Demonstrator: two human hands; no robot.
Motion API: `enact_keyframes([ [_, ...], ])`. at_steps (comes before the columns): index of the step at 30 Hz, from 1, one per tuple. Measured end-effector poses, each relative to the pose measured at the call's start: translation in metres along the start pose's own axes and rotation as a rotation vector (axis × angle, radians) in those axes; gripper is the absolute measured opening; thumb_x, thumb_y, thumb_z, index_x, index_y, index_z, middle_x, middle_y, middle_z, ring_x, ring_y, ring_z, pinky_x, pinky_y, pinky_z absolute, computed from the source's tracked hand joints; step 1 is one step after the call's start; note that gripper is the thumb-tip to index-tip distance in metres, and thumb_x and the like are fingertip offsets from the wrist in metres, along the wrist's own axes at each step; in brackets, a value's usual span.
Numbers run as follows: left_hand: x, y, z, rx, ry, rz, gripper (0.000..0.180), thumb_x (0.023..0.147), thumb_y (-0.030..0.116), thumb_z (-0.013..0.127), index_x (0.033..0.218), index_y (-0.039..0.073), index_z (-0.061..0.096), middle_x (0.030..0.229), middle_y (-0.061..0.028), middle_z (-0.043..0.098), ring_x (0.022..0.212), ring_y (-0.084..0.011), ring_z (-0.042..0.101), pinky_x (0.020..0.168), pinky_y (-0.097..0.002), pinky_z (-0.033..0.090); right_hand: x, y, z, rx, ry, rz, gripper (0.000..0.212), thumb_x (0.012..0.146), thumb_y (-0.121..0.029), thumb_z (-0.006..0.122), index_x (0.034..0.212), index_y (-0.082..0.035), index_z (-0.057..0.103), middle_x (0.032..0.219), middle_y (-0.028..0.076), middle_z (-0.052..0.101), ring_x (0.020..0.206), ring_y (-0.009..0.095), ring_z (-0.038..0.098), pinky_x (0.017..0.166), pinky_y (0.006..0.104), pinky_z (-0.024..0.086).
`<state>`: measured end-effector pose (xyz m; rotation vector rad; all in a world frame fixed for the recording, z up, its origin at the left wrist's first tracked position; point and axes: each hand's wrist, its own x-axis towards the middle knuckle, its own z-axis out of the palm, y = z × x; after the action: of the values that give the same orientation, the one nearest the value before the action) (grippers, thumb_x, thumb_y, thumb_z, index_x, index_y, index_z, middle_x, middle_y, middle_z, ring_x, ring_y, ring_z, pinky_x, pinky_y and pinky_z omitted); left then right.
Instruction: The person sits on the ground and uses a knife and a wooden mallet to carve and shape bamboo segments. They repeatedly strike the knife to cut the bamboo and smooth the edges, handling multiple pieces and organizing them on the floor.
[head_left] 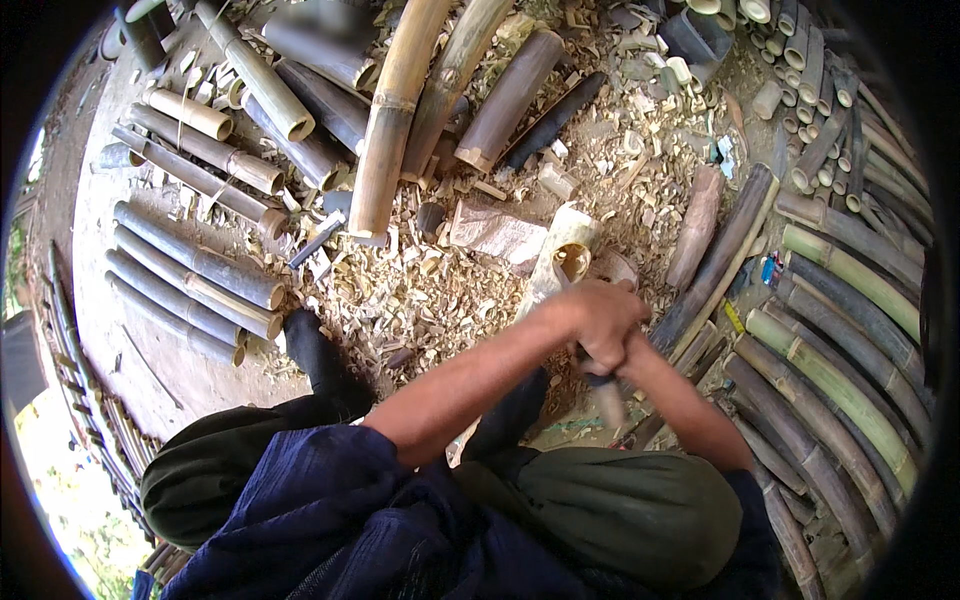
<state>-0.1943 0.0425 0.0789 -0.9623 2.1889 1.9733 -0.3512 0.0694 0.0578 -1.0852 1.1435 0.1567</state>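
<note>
My left hand [603, 318] and my right hand [637, 346] meet and overlap over the shavings, both with curled fingers. Below the knuckles a blurred, pale, wooden-looking handle [608, 405] sticks out, with a dark part close to the fingers. It appears to sit in my right hand; the tool's working end is hidden. What my left fingers close on is covered too. Just beyond my left wrist a pale, carved bamboo piece [548, 268] stands tilted, its hollow opening facing up. My left forearm passes in front of its lower end.
Pale wood shavings [400, 325] cover the ground between my legs. Dark bamboo tubes [200, 255] lie in a row at left; long bamboo poles [395, 110] lean in from the far side. More poles [830, 375] and a dark split log [725, 255] crowd the right. A brown block [497, 233] lies ahead.
</note>
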Motion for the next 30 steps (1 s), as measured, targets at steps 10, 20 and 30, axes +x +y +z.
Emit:
enact_keyframes([
  [10,-0.138,0.029,0.082,-0.313,0.593,-0.440,0.093,0.075,0.016,0.078,0.154,0.004,0.030,0.140,-0.0294,0.049,0.128,-0.0491,0.053,0.106,-0.0532,0.048,-0.028,0.002,0.078,1.328,-0.101,-0.154,0.036,0.110,-0.039,0.044,0.132,-0.011,0.051,0.124,0.008,0.060,0.115,0.019,0.059,0.100,0.0408,0.049],
  [20,-0.139,0.045,-0.075,0.726,0.101,-0.531,0.016,0.078,0.016,0.076,0.087,0.003,0.073,0.086,-0.0125,0.075,0.084,-0.0297,0.075,0.072,-0.0434,0.060,0.023,-0.026,0.086,1.687,-0.294,-0.057,0.030,0.109,-0.026,0.049,0.120,-0.002,0.065,0.113,0.016,0.071,0.096,0.027,0.071,0.089,0.0415,0.060],
  [30,-0.150,-0.054,-0.013,-0.152,0.092,-0.665,0.047,0.071,0.030,0.086,0.107,0.004,0.070,0.101,-0.0208,0.071,0.099,-0.0342,0.069,0.089,-0.0433,0.053,0.030,-0.033,0.070,1.202,-0.068,0.209,0.030,0.100,-0.026,0.057,0.102,0.002,0.066,0.095,0.017,0.072,0.081,0.028,0.073,0.072,0.0402,0.063],
])
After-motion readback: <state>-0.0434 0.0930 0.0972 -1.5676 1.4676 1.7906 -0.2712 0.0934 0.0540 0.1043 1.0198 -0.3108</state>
